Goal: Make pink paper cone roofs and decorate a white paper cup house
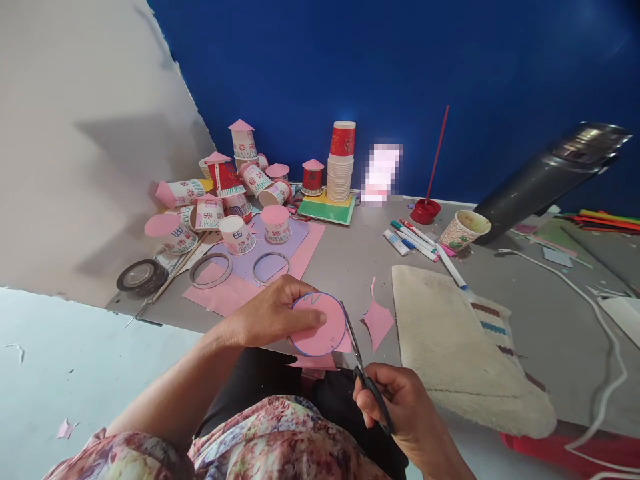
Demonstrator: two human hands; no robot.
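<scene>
Matt pink paper disc (319,325); dark plastic-handled metal scissors (367,373); fuzzy cloth mat (450,347)

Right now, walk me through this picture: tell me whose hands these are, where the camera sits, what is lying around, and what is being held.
There is no machine here. One camera, worn on a person's head, looks down at their own two hands. The left hand holds a pink paper circle with a blue outline. The right hand grips black scissors, whose blades meet the circle's edge. A pink scrap lies beside it on the grey floor. Farther back are decorated paper cups with pink lids, a stack of cups, two tape rings, markers and a cream mat.
</scene>
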